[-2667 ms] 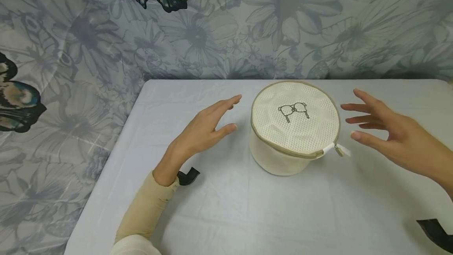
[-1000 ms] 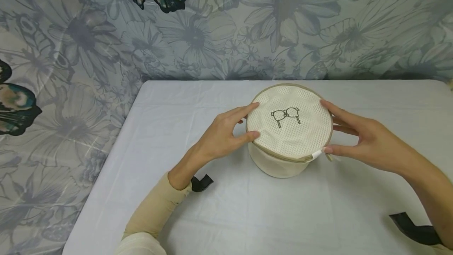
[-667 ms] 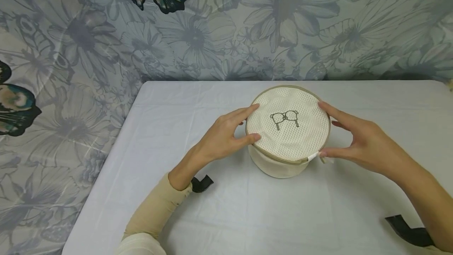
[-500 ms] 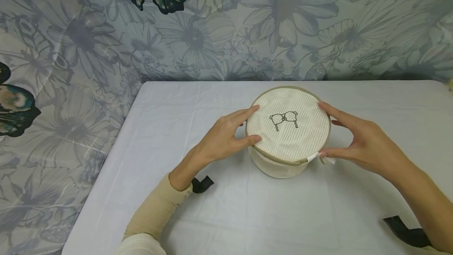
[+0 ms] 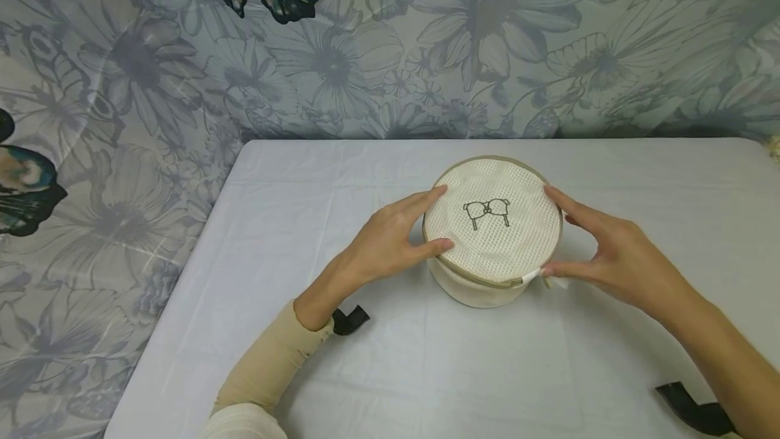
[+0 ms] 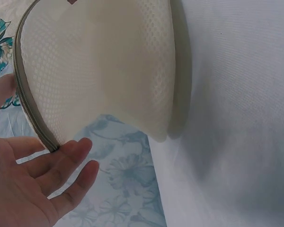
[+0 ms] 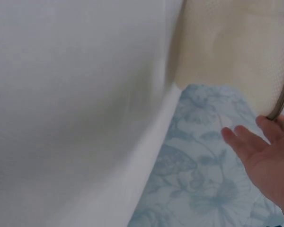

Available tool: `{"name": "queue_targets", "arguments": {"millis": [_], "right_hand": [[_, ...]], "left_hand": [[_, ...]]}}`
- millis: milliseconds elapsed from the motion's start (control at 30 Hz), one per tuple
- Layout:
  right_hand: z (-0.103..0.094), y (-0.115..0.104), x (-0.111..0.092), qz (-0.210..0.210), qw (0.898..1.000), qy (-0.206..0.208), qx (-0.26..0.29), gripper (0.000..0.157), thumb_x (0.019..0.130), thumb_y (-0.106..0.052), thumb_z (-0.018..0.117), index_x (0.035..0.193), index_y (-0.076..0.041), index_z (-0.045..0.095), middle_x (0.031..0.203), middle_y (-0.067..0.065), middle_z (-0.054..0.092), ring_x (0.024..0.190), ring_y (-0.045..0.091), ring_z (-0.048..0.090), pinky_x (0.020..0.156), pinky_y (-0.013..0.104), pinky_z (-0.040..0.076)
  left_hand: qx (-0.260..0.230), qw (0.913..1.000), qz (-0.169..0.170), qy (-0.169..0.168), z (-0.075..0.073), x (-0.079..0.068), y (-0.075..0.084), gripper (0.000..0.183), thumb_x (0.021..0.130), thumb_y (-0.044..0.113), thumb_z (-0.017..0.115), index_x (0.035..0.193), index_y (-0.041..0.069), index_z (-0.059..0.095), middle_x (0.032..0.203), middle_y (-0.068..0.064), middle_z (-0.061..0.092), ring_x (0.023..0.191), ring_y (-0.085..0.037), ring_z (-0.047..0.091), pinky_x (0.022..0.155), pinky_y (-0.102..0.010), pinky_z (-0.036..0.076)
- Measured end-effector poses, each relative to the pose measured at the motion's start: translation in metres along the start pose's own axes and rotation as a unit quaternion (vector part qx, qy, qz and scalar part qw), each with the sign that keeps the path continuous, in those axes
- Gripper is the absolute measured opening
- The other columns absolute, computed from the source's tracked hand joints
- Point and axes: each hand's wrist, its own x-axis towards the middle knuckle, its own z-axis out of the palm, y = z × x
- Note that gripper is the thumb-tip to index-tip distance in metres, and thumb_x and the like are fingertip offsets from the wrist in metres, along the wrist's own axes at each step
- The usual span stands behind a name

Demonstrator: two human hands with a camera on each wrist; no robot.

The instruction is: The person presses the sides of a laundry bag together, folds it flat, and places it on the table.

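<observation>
A round cream mesh zip bag [image 5: 492, 229] with a small bra outline on its lid stands on the white-covered table [image 5: 317, 181]. My left hand [image 5: 414, 225] touches its left rim, the thumb lying on the lid edge and the fingers straight along the side. At the right rim my right hand [image 5: 575, 236] rests with straight fingers, its thumb at the white zipper tab [image 5: 531, 276]. The left wrist view shows the bag [image 6: 99, 66] with the left hand's [image 6: 33, 184] fingertips at its brown zip band. The right wrist view shows the bag [image 7: 232, 47] with the right hand's [image 7: 270, 161] fingertips at its rim.
A floral and butterfly cloth [image 5: 365, 53] hangs behind the table and down its left side. A black strap end [image 5: 350, 320] shows at my left wrist and another [image 5: 691, 412] at my right forearm. The table's left edge runs diagonally past my left sleeve [image 5: 262, 371].
Both hands, earlier spread apart beside the bag, have come in onto its rim. Over the last second the lid has sunk a little, and the bag looks flatter.
</observation>
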Motion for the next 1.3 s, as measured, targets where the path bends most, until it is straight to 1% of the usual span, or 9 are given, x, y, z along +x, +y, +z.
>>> {"name": "queue_targets", "arguments": {"millis": [167,300,400,567,767,933,1000,1133,1300], "right_hand": [[0.005,0.003,-0.001,-0.021,1.000,-0.009,-0.003,0.116,0.061,-0.029,0.095,0.158,-0.025,0.030,0.150,0.011,0.046,0.110,0.041,0.064,0.092,0.022,0.048],[0.008,0.004,-0.002,-0.021,1.000,-0.019,0.012,0.115,0.064,-0.027,0.094,0.158,-0.023,0.028,0.151,0.015,0.044,0.105,0.042,0.067,0.084,0.010,0.047],[0.010,0.005,-0.003,-0.007,0.998,-0.040,0.046,0.113,0.068,-0.025,0.092,0.159,-0.023,0.024,0.152,0.019,0.040,0.100,0.041,0.069,0.073,0.024,0.057],[0.015,0.004,-0.005,0.022,0.990,-0.068,0.125,0.111,0.073,-0.016,0.089,0.159,-0.026,0.020,0.157,0.016,0.034,0.118,0.015,0.062,0.073,0.026,0.058],[0.017,0.006,-0.008,0.039,0.980,-0.091,0.171,0.106,0.078,-0.012,0.085,0.160,-0.027,0.019,0.158,0.019,0.029,0.112,0.029,0.065,0.073,0.021,0.057],[0.019,0.007,-0.009,0.040,0.981,-0.090,0.169,0.103,0.080,-0.012,0.084,0.159,-0.026,0.020,0.158,0.020,0.031,0.117,0.006,0.060,0.075,0.018,0.056],[0.019,0.007,-0.009,0.036,0.984,-0.086,0.152,0.098,0.083,-0.013,0.081,0.160,-0.025,0.020,0.157,0.020,0.033,0.121,0.011,0.059,0.077,0.024,0.057],[0.020,0.007,-0.008,0.038,0.988,-0.081,0.125,0.090,0.089,-0.016,0.076,0.160,-0.025,0.021,0.155,0.020,0.036,0.120,0.047,0.054,0.079,0.038,0.058],[0.022,0.008,-0.009,0.045,0.987,-0.086,0.131,0.090,0.089,-0.016,0.077,0.159,-0.024,0.021,0.154,0.020,0.037,0.119,0.045,0.056,0.079,0.040,0.058]], "left_hand": [[0.017,0.9998,-0.009,-0.007,0.003,0.000,-0.001,0.083,0.091,0.053,0.067,0.157,0.015,0.032,0.153,-0.007,0.044,0.140,-0.018,0.042,0.113,-0.030,0.035],[0.022,0.9995,-0.016,-0.016,0.006,0.000,-0.003,0.083,0.091,0.053,0.067,0.157,0.016,0.031,0.154,-0.006,0.043,0.140,-0.018,0.042,0.113,-0.030,0.034],[0.019,0.9993,-0.022,-0.024,0.008,0.000,-0.004,0.083,0.092,0.053,0.066,0.157,0.016,0.030,0.155,-0.007,0.041,0.141,-0.017,0.040,0.113,-0.030,0.034],[0.020,0.9988,-0.028,-0.034,0.011,0.000,-0.007,0.084,0.092,0.054,0.065,0.157,0.015,0.030,0.156,-0.008,0.040,0.141,-0.019,0.039,0.114,-0.031,0.033],[0.021,0.9984,-0.032,-0.043,0.015,-0.002,-0.009,0.084,0.092,0.053,0.066,0.158,0.015,0.029,0.156,-0.008,0.039,0.142,-0.018,0.038,0.114,-0.032,0.032],[0.023,0.9981,-0.033,-0.046,0.017,-0.002,-0.009,0.085,0.092,0.054,0.066,0.158,0.017,0.028,0.155,-0.009,0.041,0.142,-0.019,0.039,0.114,-0.032,0.033],[0.026,0.9979,-0.033,-0.049,0.017,-0.002,-0.009,0.085,0.092,0.054,0.066,0.158,0.017,0.028,0.154,-0.010,0.042,0.141,-0.020,0.040,0.114,-0.033,0.033],[0.030,0.9976,-0.035,-0.052,0.018,-0.002,-0.009,0.085,0.091,0.055,0.065,0.158,0.017,0.029,0.154,-0.011,0.042,0.141,-0.021,0.040,0.114,-0.035,0.034],[0.031,0.9970,-0.037,-0.060,0.020,0.000,-0.010,0.085,0.092,0.056,0.064,0.158,0.016,0.028,0.154,-0.012,0.041,0.141,-0.022,0.039,0.114,-0.036,0.033]]}}
